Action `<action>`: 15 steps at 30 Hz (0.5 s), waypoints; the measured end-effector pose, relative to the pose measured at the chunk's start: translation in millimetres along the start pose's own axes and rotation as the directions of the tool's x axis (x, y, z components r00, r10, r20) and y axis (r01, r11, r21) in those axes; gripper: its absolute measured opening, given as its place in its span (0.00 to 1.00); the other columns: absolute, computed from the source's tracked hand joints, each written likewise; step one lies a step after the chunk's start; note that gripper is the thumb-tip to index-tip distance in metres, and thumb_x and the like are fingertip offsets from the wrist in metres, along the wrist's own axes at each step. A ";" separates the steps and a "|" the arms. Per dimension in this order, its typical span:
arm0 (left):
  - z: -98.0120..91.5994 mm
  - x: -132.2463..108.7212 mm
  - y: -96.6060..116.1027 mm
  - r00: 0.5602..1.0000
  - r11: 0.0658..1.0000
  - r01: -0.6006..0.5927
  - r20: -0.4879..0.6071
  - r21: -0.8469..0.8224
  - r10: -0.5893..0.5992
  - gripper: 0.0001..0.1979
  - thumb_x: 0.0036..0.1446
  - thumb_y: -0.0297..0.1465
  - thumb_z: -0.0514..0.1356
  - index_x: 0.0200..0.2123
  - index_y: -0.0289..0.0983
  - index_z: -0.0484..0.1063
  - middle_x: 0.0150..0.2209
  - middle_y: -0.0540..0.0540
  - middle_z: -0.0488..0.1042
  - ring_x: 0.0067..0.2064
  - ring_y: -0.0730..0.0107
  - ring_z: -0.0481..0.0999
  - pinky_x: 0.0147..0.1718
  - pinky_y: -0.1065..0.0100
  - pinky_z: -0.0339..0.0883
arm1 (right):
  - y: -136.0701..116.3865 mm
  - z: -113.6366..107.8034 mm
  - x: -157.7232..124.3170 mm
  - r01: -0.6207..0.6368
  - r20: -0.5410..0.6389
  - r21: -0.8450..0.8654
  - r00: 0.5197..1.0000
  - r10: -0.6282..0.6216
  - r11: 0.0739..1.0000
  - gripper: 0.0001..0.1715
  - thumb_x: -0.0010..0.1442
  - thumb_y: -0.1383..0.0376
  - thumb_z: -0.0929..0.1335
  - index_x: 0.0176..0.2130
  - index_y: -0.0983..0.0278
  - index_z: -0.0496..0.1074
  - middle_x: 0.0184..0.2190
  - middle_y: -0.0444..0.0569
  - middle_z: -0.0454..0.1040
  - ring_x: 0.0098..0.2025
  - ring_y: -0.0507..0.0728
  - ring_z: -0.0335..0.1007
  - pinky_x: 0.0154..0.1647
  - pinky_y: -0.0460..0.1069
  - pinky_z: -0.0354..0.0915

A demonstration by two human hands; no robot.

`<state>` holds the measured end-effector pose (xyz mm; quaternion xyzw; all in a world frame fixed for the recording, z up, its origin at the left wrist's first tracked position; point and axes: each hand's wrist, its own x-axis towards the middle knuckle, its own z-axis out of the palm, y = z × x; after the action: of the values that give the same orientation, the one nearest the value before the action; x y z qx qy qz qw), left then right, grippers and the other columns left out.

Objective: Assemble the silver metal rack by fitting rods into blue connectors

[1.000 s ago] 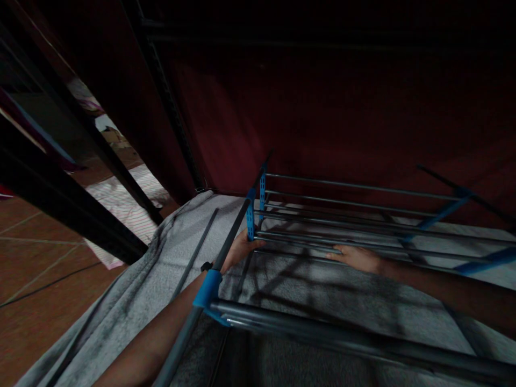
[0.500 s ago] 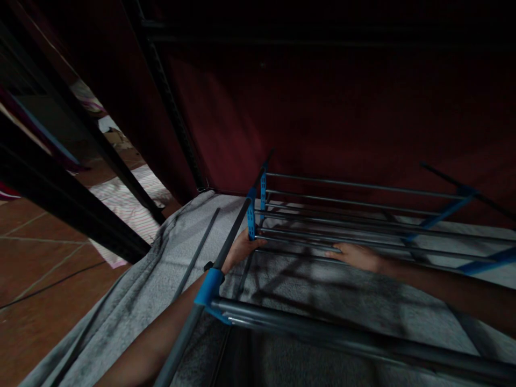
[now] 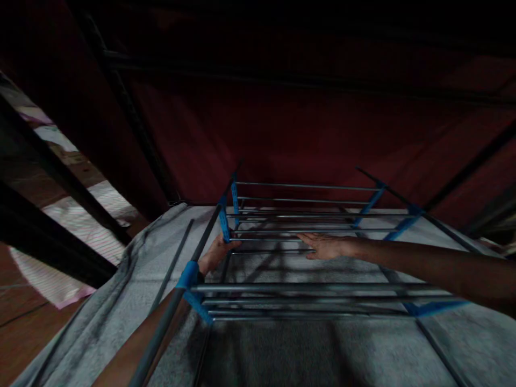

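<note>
A metal rack frame of grey rods and blue plastic connectors lies on its side over a grey cloth. My left hand curls round the lower end of a blue connector where a thin grey rod joins it. My right hand reaches in from the right with fingers stretched flat along that same thin rod, touching it from the side. Both forearms pass under the nearer tier of rods.
Dark red fabric forms the wall behind the rack. Black metal bars slant across the left. A striped cloth lies on the brown tiled floor at left. More dark poles stand at the right edge.
The view has pulled back and swung right, showing the rack's right side and blue connectors. Both hands stay in the same place on the rack, now appearing further left.
</note>
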<state>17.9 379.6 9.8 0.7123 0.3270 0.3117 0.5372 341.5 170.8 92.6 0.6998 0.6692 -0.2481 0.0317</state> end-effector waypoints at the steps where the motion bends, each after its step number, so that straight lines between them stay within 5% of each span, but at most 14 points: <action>1: 0.4 -0.5 2.5 1.000 1.000 -0.002 -0.001 -0.027 0.002 0.20 0.47 0.43 0.69 0.37 0.39 0.67 0.33 0.49 0.70 0.38 0.63 0.67 0.41 0.62 0.63 | -1.4 -3.3 -9.7 -0.002 0.009 -0.009 1.000 0.003 1.000 0.52 0.58 0.58 0.72 0.72 0.71 0.52 0.73 0.61 0.49 0.73 0.68 0.48 0.72 0.56 0.51; 6: -0.1 -0.3 6.9 1.000 0.997 0.015 0.022 -0.070 -0.013 0.24 0.44 0.46 0.71 0.37 0.38 0.68 0.34 0.49 0.71 0.39 0.63 0.68 0.43 0.61 0.63 | -13.2 -32.5 -88.0 0.061 -0.025 0.114 0.998 -0.059 0.992 0.31 0.66 0.54 0.65 0.63 0.66 0.72 0.62 0.55 0.71 0.64 0.65 0.68 0.66 0.54 0.62; 9: -2.6 2.3 4.3 0.999 1.000 0.006 0.036 -0.012 -0.005 0.25 0.45 0.48 0.70 0.37 0.38 0.68 0.35 0.50 0.71 0.40 0.62 0.69 0.45 0.61 0.64 | -26.2 -56.5 -162.0 0.076 -0.161 0.194 0.986 -0.045 0.978 0.32 0.68 0.45 0.63 0.60 0.60 0.74 0.60 0.50 0.74 0.61 0.62 0.71 0.64 0.53 0.65; 12: -5.5 5.6 3.0 0.999 0.997 0.005 0.032 0.074 -0.007 0.27 0.45 0.50 0.69 0.39 0.37 0.68 0.37 0.48 0.73 0.42 0.59 0.71 0.47 0.58 0.66 | -39.1 -66.7 -244.7 0.000 -0.388 0.192 0.918 0.076 0.981 0.34 0.67 0.43 0.63 0.59 0.60 0.75 0.60 0.52 0.74 0.61 0.63 0.71 0.64 0.56 0.64; 15: -7.6 9.5 4.8 0.999 0.994 -0.002 0.055 0.113 -0.004 0.29 0.45 0.51 0.68 0.40 0.35 0.69 0.37 0.46 0.74 0.43 0.55 0.71 0.49 0.55 0.66 | -41.7 -48.9 -322.3 -0.127 -0.546 0.242 0.802 0.244 0.962 0.32 0.66 0.42 0.64 0.57 0.56 0.77 0.59 0.52 0.75 0.61 0.63 0.71 0.63 0.55 0.66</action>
<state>18.2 390.5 17.1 0.7497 0.3295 0.2729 0.5049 322.8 -103.2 273.0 0.8037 0.5484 -0.0868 -0.2137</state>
